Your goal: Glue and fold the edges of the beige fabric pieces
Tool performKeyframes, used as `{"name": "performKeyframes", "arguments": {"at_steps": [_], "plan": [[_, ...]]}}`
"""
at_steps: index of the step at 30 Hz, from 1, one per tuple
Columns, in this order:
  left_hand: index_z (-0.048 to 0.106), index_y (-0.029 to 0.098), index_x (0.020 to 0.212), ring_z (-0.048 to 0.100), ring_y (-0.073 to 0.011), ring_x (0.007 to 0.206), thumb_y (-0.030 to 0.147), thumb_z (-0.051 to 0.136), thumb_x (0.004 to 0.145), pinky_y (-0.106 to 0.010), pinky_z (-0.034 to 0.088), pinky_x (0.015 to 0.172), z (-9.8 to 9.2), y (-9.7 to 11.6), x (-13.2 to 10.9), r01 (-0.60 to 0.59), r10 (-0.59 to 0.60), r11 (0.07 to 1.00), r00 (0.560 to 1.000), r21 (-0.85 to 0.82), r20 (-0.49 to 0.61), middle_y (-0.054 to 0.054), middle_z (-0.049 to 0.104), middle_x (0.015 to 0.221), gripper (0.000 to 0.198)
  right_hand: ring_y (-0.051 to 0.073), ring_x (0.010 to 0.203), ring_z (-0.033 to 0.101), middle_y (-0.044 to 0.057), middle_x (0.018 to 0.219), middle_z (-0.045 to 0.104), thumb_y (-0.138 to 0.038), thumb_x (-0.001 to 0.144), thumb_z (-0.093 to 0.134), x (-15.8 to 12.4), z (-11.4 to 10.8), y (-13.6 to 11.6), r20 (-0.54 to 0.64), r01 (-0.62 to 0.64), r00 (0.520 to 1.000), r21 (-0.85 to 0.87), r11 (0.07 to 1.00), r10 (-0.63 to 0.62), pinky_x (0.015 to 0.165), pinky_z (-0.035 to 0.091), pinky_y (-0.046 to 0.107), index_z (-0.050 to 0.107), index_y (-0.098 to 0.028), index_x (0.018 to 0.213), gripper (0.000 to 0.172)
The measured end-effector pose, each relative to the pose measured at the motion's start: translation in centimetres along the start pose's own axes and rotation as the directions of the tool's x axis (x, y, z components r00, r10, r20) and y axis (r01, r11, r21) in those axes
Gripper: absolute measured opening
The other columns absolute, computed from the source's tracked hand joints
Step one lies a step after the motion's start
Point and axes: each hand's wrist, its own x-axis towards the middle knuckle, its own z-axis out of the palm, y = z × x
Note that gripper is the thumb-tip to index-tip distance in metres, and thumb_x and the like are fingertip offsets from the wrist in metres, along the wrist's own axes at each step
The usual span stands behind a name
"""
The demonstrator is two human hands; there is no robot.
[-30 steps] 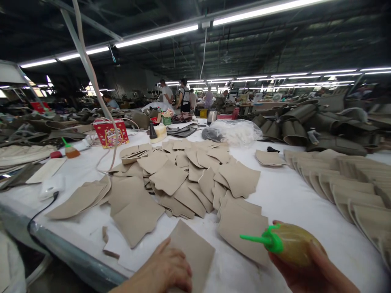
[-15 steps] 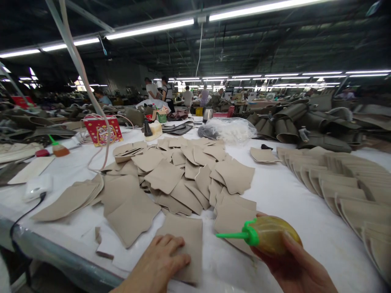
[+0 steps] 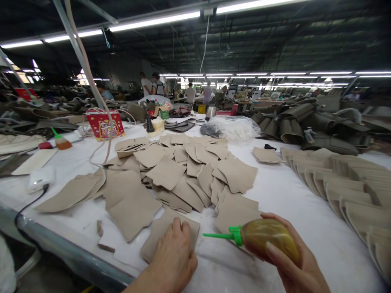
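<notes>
A dark, ribbed roof [image 3: 275, 40] stretches over the white-topped bench [image 3: 271, 187]. Strip lights [image 3: 155, 21] glow above it, and a thin pale cord [image 3: 205, 49] dangles over its far side. A slanting pole [image 3: 66, 22] rises at its left. Well behind the bench stands a shadowed grey wall [image 3: 125, 77]; bright windows [image 3: 36, 66] show beyond its left end, distant lamps [image 3: 324, 73] beyond its right.

No text can be read from my position. Inspect the red box [image 3: 94, 125] on the worktable [image 3: 284, 193]: its face carries a multicoloured printed design, but any characters within it are too small to resolve. The green box [image 3: 164, 114] farther back is likewise too small for its markings to be deciphered.
</notes>
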Motion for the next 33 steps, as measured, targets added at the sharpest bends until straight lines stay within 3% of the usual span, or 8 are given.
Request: {"name": "performKeyframes", "arguments": {"at_steps": [5, 10, 18, 22, 33], "plan": [[0.055, 0.012, 0.109, 0.056, -0.0305, 0.100, 0.009, 0.048, 0.069, -0.044, 0.049, 0.084, -0.7, 0.6, 0.0, -0.030, 0.027, 0.997, 0.998, 0.066, 0.054, -0.016, 0.051, 0.112, 0.041, 0.027, 0.087, 0.063, 0.005, 0.098, 0.066, -0.047, 0.066, 0.078, -0.1, 0.7, -0.1, -0.013, 0.097, 0.995, -0.168, 0.981, -0.101, 0.071, 0.052, 0.025, 0.051, -0.023, 0.119, 0.064], [0.059, 0.016, 0.101, 0.061, -0.0287, 0.088, 0.014, 0.043, 0.075, -0.043, 0.050, 0.079, -1.4, -0.4, 0.4, -0.120, 0.118, 0.992, 0.992, 0.041, 0.032, -0.012, 0.058, 0.102, 0.031, 0.021, 0.092, 0.060, 0.000, 0.105, 0.060, -0.048, 0.069, 0.076, -0.5, 2.4, -0.8, 0.013, 0.192, 0.980, -0.333, 0.923, -0.200, 0.078, 0.045, 0.017, 0.054, -0.025, 0.113, 0.055], [0.060, 0.023, 0.110, 0.063, -0.0282, 0.087, 0.011, 0.039, 0.072, -0.042, 0.050, 0.080, -1.1, -1.8, 0.8, -0.213, 0.213, 0.976, 0.977, -0.052, -0.015, -0.007, 0.065, 0.093, 0.045, 0.023, 0.100, 0.056, -0.001, 0.114, 0.055, -0.044, 0.076, 0.070, 0.7, 3.4, 0.4, 0.164, 0.334, 0.942, -0.453, 0.826, -0.291, 0.090, 0.041, 0.029, 0.049, -0.029, 0.118, 0.050], [0.057, 0.025, 0.121, 0.063, -0.0278, 0.092, 0.012, 0.039, 0.074, -0.043, 0.049, 0.084, -0.4, -2.4, 1.0, -0.248, 0.243, 0.962, 0.968, -0.111, -0.055, -0.007, 0.065, 0.097, 0.052, 0.022, 0.097, 0.057, -0.001, 0.112, 0.055, -0.043, 0.078, 0.070, 1.1, 3.9, 0.1, 0.228, 0.385, 0.923, -0.483, 0.787, -0.311, 0.089, 0.042, 0.030, 0.047, -0.031, 0.120, 0.049], [0.056, 0.025, 0.123, 0.063, -0.0270, 0.094, 0.011, 0.037, 0.076, -0.042, 0.049, 0.086, -0.3, -2.7, 1.0, -0.264, 0.256, 0.950, 0.964, -0.165, -0.064, -0.007, 0.066, 0.097, 0.053, 0.021, 0.096, 0.058, 0.000, 0.112, 0.053, -0.044, 0.082, 0.067, 2.0, 3.2, 0.1, 0.332, 0.472, 0.881, -0.569, 0.673, -0.337, 0.084, 0.047, 0.028, 0.042, -0.031, 0.123, 0.049]]}}
